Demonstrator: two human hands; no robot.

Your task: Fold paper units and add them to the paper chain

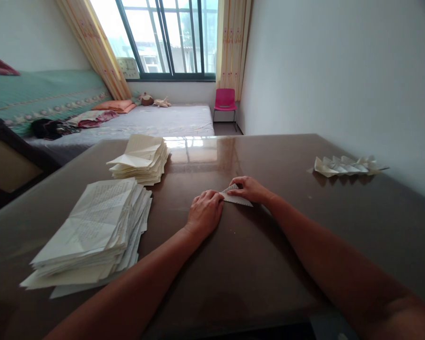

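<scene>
Leftward of the folded sheet [237, 199] on our surface [233, 264] sit a text-covered paper stack [88, 219] and a cream paper stack [141, 148]; our left hand [205, 211] touches its left end, grip unclear, our right hand [250, 189] pinches it, and pleated papers [345, 167] lie farther right.

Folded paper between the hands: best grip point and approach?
I'd pinch the folded paper at its near-right pointed tip, coming from the near side: that tip juts out uncovered, while the left hand covers its left end and the right hand its far side.
</scene>
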